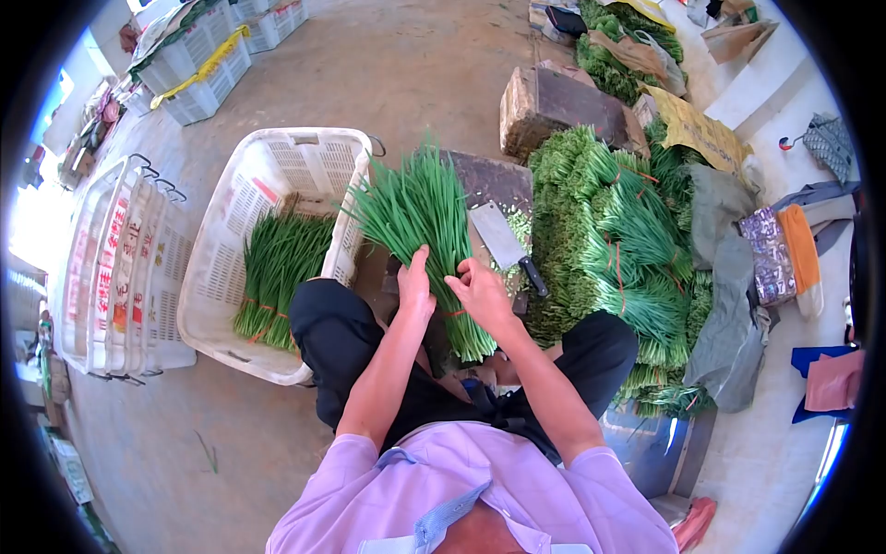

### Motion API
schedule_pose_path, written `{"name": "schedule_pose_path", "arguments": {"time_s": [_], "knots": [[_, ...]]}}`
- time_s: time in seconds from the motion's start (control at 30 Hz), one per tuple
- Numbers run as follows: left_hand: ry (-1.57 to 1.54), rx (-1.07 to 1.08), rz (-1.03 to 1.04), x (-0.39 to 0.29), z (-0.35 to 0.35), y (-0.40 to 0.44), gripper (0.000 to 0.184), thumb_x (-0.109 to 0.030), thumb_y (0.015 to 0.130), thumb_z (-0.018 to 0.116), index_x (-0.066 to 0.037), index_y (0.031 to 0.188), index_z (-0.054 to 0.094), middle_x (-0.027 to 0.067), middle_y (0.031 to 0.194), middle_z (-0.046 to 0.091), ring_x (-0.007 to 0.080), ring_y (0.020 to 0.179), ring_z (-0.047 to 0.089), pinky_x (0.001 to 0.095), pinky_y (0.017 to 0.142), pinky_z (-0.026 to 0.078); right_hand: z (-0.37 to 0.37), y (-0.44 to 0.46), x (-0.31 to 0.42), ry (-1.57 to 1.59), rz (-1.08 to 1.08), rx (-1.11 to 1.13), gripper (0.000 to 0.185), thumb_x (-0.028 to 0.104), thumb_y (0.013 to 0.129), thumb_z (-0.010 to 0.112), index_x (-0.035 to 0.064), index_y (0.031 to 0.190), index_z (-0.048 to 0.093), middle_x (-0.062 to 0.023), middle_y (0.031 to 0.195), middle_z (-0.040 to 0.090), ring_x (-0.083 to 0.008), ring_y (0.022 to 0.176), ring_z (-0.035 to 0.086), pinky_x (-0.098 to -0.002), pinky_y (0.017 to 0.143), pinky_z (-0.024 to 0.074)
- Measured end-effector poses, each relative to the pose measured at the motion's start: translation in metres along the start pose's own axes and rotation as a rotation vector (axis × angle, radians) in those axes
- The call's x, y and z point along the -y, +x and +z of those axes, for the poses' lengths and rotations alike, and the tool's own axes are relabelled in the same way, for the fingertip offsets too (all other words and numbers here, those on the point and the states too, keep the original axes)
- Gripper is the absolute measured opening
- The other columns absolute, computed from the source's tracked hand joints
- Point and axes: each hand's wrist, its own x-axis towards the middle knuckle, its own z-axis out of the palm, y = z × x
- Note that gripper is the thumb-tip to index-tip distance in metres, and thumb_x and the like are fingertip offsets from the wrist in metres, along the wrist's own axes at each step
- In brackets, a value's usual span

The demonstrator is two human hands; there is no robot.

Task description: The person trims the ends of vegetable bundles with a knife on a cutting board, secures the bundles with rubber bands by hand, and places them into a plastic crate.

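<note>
A bundle of long green stalks (426, 217) lies slantwise over my lap, its pale cut ends toward my knees and a red band low around it. My left hand (416, 282) is closed on the bundle's left side. At its right side, my right hand (480, 291) has bent fingers pressed together against the stalks; what they pinch is too small to make out. Beyond the bundle, a cleaver (498, 235) with a black handle rests on a dark board (471, 175) scattered with chopped pale bits.
On the left, a white crate (208, 323) holds banded bundles, beside stacked crates (120, 268). To the right rises a large pile of green bundles (637, 249), partly under grey cloth (729, 323). A worn brown block (563, 111) stands behind the board.
</note>
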Motion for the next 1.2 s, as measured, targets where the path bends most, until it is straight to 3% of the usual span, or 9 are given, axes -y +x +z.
{"name": "schedule_pose_path", "arguments": {"time_s": [0.27, 0.37, 0.43, 0.5, 0.67, 0.77, 0.9, 0.97, 1.2], "knots": [[0.023, -0.061, 0.028, -0.006, 0.010, -0.007, 0.037, -0.019, 0.097, 0.061, 0.005, 0.126, 0.057, 0.0131, 0.114, 0.067, 0.0263, 0.098, 0.068, 0.0403, 0.084, 0.056, 0.002, 0.004, -0.011, 0.081, -0.081, -0.015, 0.020, 0.022, 0.089, 0.072, 0.0037, 0.092, 0.064, -0.0150, 0.078, 0.067, -0.0333, 0.074, 0.067, -0.0423, 0.069, 0.0536], [-0.017, -0.079, -0.003, -0.011, 0.006, -0.003, 0.038, -0.019, 0.097, 0.061, 0.004, 0.126, 0.056, 0.0129, 0.115, 0.067, 0.0269, 0.098, 0.068, 0.0409, 0.084, 0.057, -0.013, -0.010, -0.012, 0.148, -0.195, 0.022, 0.018, 0.019, 0.090, 0.071, 0.0024, 0.088, 0.065, -0.0107, 0.081, 0.069, -0.0251, 0.075, 0.068, -0.0371, 0.070, 0.0533], [-0.062, -0.058, -0.003, -0.010, -0.007, 0.012, 0.038, -0.019, 0.097, 0.061, 0.004, 0.127, 0.056, 0.0131, 0.115, 0.067, 0.0277, 0.098, 0.069, 0.0443, 0.083, 0.059, -0.030, -0.033, -0.010, 0.658, 0.074, 0.879, 0.015, 0.016, 0.089, 0.072, 0.0020, 0.091, 0.066, -0.0043, 0.086, 0.070, -0.0149, 0.078, 0.066, -0.0319, 0.072, 0.0524], [-0.107, -0.053, -0.034, -0.013, -0.011, 0.017, 0.038, -0.020, 0.097, 0.061, 0.003, 0.127, 0.057, 0.0130, 0.116, 0.067, 0.0274, 0.099, 0.069, 0.0447, 0.084, 0.059, -0.044, -0.050, -0.003, 0.536, 0.171, 1.257, 0.016, 0.015, 0.088, 0.074, 0.0026, 0.096, 0.068, 0.0010, 0.087, 0.069, -0.0081, 0.080, 0.063, -0.0287, 0.073, 0.0517], [-0.093, -0.013, -0.016, -0.013, -0.004, 0.010, 0.038, -0.021, 0.097, 0.060, 0.002, 0.128, 0.056, 0.0124, 0.117, 0.067, 0.0275, 0.101, 0.069, 0.0445, 0.087, 0.058, -0.040, -0.026, -0.020, 0.461, 0.186, 0.467, 0.021, 0.019, 0.087, 0.077, 0.0009, 0.091, 0.067, -0.0010, 0.074, 0.066, -0.0076, 0.064, 0.060, -0.0234, 0.060, 0.0493], [-0.047, 0.028, 0.012, -0.011, 0.002, 0.002, 0.037, -0.020, 0.098, 0.059, 0.002, 0.128, 0.057, 0.0130, 0.119, 0.067, 0.0279, 0.104, 0.068, 0.0450, 0.089, 0.057, -0.025, -0.010, -0.017, 0.097, -0.050, 0.012, 0.063, 0.032, 0.084, 0.080, -0.0005, 0.130, 0.053, -0.0180, 0.104, 0.069, -0.0299, 0.094, 0.069, -0.0417, 0.082, 0.0559], [-0.008, 0.050, 0.008, -0.004, 0.012, -0.015, 0.035, -0.019, 0.099, 0.057, 0.002, 0.127, 0.057, 0.0127, 0.120, 0.066, 0.0263, 0.106, 0.067, 0.0422, 0.091, 0.055, 0.003, 0.011, -0.017, -0.276, -0.026, -0.346, 0.095, 0.038, 0.079, 0.081, -0.0003, 0.149, 0.029, -0.0266, 0.122, 0.063, -0.0442, 0.112, 0.062, -0.0500, 0.097, 0.0501], [-0.020, 0.084, 0.018, 0.004, 0.014, -0.021, 0.032, -0.016, 0.100, 0.057, 0.002, 0.126, 0.057, 0.0123, 0.121, 0.065, 0.0240, 0.108, 0.065, 0.0389, 0.095, 0.053, 0.011, 0.028, -0.026, -0.038, 0.039, -0.195, 0.103, 0.038, 0.079, 0.080, -0.0020, 0.152, 0.019, -0.0287, 0.122, 0.064, -0.0456, 0.114, 0.062, -0.0491, 0.100, 0.0482], [-0.023, 0.149, 0.011, 0.014, 0.003, -0.011, 0.034, -0.016, 0.099, 0.062, 0.002, 0.128, 0.056, 0.0122, 0.123, 0.065, 0.0241, 0.110, 0.065, 0.0401, 0.096, 0.053, -0.004, 0.035, -0.060, 0.403, 0.039, -0.098, 0.054, 0.014, 0.083, 0.074, -0.0023, 0.129, 0.052, -0.0172, 0.116, 0.069, -0.0275, 0.106, 0.067, -0.0383, 0.095, 0.0504]]}}
